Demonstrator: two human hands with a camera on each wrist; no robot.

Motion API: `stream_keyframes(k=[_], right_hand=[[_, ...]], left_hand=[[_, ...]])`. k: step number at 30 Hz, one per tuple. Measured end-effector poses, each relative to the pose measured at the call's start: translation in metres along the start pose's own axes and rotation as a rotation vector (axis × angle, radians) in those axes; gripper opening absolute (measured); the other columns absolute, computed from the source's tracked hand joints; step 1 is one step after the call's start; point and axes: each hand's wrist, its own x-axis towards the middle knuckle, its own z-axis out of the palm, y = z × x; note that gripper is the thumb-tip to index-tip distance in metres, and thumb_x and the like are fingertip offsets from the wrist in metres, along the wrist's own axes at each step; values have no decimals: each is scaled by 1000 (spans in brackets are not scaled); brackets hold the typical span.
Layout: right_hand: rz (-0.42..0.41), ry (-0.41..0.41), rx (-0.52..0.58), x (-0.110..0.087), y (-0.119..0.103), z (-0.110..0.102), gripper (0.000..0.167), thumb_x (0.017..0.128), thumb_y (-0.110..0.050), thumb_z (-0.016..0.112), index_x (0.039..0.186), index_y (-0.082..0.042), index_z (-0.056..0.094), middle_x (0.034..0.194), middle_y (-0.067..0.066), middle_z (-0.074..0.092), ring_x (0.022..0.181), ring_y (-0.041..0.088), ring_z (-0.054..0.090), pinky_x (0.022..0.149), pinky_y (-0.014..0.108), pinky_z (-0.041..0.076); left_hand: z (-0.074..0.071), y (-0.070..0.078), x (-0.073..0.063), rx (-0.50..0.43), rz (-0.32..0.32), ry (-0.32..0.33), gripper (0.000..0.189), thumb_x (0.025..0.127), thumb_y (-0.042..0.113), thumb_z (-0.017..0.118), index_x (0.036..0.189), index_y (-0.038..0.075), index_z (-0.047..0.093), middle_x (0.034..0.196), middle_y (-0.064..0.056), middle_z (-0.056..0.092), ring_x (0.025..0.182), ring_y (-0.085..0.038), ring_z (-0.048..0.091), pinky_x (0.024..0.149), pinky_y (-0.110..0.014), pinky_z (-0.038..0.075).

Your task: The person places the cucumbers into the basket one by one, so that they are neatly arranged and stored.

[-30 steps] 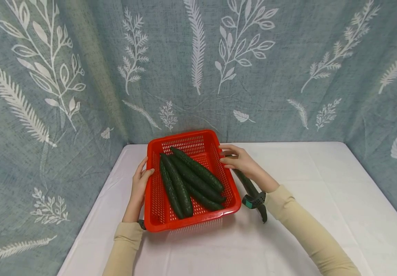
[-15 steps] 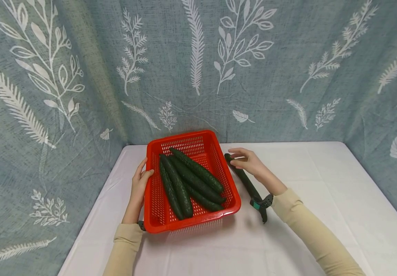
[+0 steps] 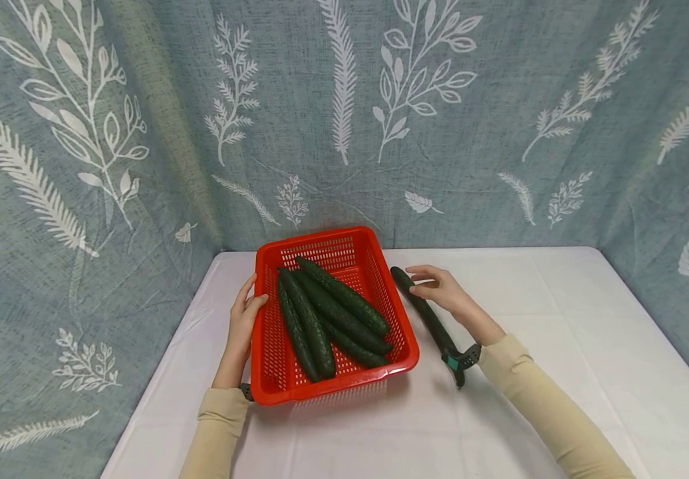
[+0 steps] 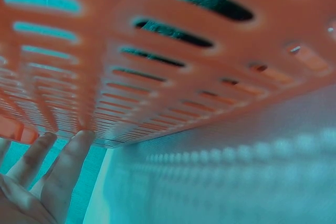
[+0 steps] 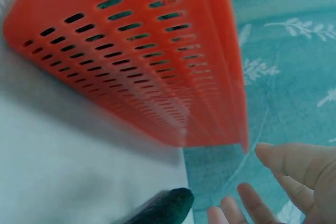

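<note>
A red perforated plastic basket stands at table centre, slightly turned, with several dark green cucumbers lying lengthwise inside. My left hand holds its left side, thumb hooked over the rim and fingers along the outer wall; the left wrist view has those fingers up against the slotted side. Right of the basket, one more cucumber lies on the table at a slant. My right hand hovers over its far half, fingers loosely bent with nothing between them. In the right wrist view, only that cucumber's tip shows.
A white cloth covers the table. Behind and at both sides hangs a blue-green curtain with white leaf prints, close behind the basket's far edge. Dark straps sit on the wrists, the right one overlapping the loose cucumber's near end.
My right hand has left the basket's right rim and shifted right, over the loose cucumber, uncovering its far end. The left hand and the basket have stayed in place.
</note>
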Motion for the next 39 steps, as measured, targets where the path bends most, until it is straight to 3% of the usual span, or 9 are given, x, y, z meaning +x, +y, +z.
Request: stream_keyframes(k=[21, 39], right_hand=[[108, 21, -87, -4, 34, -3, 47, 89, -12, 59, 133, -2, 47, 136, 27, 42, 119, 43, 44, 93, 52, 43], [111, -25, -86, -8, 54, 2, 44, 89, -9, 58, 131, -1, 49, 136, 25, 42, 122, 46, 41, 97, 58, 37]], left_hand=[[-2, -2, 1, 10, 5, -14, 55, 96, 17, 44, 147, 24, 26, 130, -24, 47, 92, -23, 63, 77, -35, 55], [-1, 0, 0, 13, 8, -17, 55, 96, 17, 43, 147, 23, 25, 128, -26, 46, 91, -24, 63, 75, -33, 55]])
